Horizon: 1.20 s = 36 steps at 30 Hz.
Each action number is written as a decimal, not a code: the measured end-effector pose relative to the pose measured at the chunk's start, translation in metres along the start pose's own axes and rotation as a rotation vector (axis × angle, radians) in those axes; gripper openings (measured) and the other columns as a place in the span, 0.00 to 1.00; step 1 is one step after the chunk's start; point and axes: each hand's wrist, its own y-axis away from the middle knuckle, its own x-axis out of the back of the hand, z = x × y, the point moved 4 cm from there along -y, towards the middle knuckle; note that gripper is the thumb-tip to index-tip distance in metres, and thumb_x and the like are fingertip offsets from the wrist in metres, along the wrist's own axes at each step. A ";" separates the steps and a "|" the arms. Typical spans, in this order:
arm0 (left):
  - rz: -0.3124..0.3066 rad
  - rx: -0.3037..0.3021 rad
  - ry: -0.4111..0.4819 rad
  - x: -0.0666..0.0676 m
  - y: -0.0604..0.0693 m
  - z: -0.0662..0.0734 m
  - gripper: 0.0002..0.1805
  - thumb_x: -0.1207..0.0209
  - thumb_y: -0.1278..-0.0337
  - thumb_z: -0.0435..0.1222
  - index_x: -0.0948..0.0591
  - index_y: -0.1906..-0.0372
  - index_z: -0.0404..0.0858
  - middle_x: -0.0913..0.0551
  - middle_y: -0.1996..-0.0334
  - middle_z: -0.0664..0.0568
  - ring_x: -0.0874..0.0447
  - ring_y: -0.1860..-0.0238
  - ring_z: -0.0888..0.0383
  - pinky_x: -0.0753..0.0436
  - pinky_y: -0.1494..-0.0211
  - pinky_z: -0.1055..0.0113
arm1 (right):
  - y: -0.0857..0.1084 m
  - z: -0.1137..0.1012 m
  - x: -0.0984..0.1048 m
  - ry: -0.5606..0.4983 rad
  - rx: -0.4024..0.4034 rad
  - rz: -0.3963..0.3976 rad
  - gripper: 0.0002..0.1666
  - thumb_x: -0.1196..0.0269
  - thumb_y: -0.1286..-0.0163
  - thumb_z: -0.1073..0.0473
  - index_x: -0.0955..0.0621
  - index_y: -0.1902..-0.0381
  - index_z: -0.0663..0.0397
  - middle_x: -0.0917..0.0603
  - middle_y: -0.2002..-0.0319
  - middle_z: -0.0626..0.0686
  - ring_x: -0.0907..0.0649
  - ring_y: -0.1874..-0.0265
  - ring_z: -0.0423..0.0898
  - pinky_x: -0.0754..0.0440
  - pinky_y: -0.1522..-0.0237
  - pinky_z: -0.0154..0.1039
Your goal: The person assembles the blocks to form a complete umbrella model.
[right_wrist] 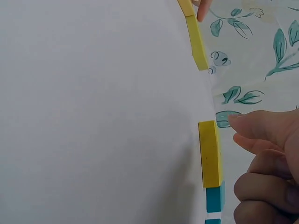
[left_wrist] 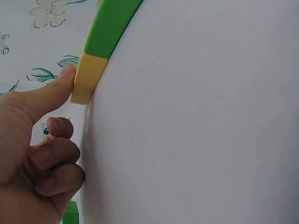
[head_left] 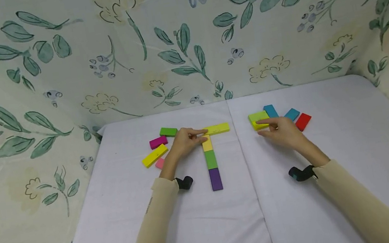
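Reaching over the white-covered table (head_left: 198,240), two bare hands lay toward its far edge, left of centre and right of centre. The left hand (head_left: 185,143) extended its index finger to the left end of a yellow bar (head_left: 219,128) and rested its thumb against an orange block (head_left: 207,144); its other fingers were curled, and whether it pinched the bar could not be told. That bar ran roughly parallel to the far edge — and from its left part the orange block, a green block (head_left: 211,159) and a purple block (head_left: 216,179) ran end to end toward the near edge.

The right hand (head_left: 283,131) gripped nothing: thumb and index finger stood parted just beside a short yellow block (head_left: 261,126), the remaining fingers curled. Behind that block, nearer the far edge, lay a lime block (head_left: 257,115); a blue block (head_left: 271,110), a second blue one (head_left: 292,114) and a red block (head_left: 303,121) were spread toward the right edge.

Toward the far left corner — beside the left hand — were a darker green block (head_left: 168,131), a magenta block (head_left: 158,142), a long yellow block (head_left: 155,156) and a partly hidden pink block (head_left: 159,163).
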 end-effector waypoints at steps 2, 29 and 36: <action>-0.006 0.009 0.003 0.000 0.000 -0.001 0.18 0.30 0.37 0.45 0.11 0.43 0.50 0.31 0.77 0.52 0.33 0.69 0.55 0.36 0.63 0.66 | 0.006 0.006 0.007 0.004 0.006 0.018 0.25 0.30 0.30 0.57 0.17 0.38 0.60 0.32 0.77 0.52 0.33 0.78 0.47 0.40 0.79 0.35; -0.031 0.060 0.004 -0.002 0.002 -0.004 0.19 0.31 0.36 0.49 0.13 0.41 0.54 0.32 0.75 0.52 0.30 0.66 0.54 0.35 0.63 0.66 | 0.013 0.061 0.048 -0.002 -0.004 0.123 0.23 0.32 0.27 0.56 0.16 0.39 0.62 0.27 0.79 0.50 0.32 0.83 0.40 0.36 0.83 0.34; -0.021 0.046 0.008 -0.001 0.003 -0.004 0.18 0.31 0.36 0.48 0.12 0.42 0.53 0.32 0.75 0.52 0.30 0.66 0.54 0.35 0.63 0.66 | 0.020 0.073 0.060 0.009 -0.086 0.153 0.27 0.33 0.26 0.50 0.18 0.36 0.59 0.26 0.71 0.53 0.29 0.70 0.46 0.34 0.78 0.36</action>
